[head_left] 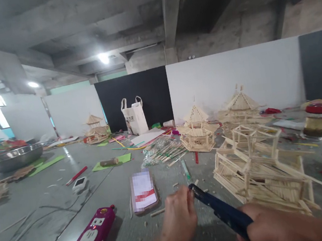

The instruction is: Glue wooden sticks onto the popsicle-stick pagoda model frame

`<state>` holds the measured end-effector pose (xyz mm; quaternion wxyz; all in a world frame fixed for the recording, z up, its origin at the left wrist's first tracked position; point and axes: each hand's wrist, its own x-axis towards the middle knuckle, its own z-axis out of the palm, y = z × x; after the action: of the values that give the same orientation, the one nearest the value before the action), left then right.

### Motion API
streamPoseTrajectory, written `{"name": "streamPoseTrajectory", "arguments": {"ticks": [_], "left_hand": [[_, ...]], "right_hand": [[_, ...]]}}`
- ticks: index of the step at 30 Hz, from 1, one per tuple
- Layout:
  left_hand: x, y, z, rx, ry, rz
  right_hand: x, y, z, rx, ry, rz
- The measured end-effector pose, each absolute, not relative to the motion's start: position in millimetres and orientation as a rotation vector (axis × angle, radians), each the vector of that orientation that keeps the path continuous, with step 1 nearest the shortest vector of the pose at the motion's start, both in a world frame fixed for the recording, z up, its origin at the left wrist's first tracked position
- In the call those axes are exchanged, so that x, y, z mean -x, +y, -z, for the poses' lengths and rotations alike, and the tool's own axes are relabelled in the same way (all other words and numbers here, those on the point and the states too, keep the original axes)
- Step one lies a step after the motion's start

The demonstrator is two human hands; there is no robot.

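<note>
My left hand (178, 213) is closed in a pinch at the front centre; whatever its fingers hold is too small or hidden to make out. Close by its fingertips is the tip of a long dark-blue hand tool (221, 207), whose exact kind does not show. My right hand (261, 224) is wrapped around the rear end of this tool. Just beyond the right hand stands an open stick frame (259, 162), built of pale wooden sticks. A phone (143, 192) lies left of the tool, past my left hand.
A purple power strip (92, 238) lies front left, near a small white device (80, 184). Stick pavilions (197, 131) stand farther back, beside a plastic-wrapped stick bundle (163, 150). A red-lidded jar (319, 120) stands right, a metal basin (13, 158) left, and a paper bag (135, 119) at the back.
</note>
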<state>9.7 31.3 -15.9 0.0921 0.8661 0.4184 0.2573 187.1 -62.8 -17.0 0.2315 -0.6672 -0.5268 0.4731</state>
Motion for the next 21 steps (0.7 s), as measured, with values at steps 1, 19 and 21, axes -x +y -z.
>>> {"name": "streamPoseTrajectory", "arguments": {"ticks": [1,19,21], "left_hand": [[-9,33,15,-2.506,1.215,-0.785],[-2,37,8,-2.378,1.239,-0.916],[-4,40,10,-2.3,1.259,-0.915]], "right_hand": [[-186,-62,16,1.795,-1.36,-1.41],[-175,-58,-4,1.772,-1.501,-1.252],[-177,-58,-4,1.692,-1.564,-1.264]]}}
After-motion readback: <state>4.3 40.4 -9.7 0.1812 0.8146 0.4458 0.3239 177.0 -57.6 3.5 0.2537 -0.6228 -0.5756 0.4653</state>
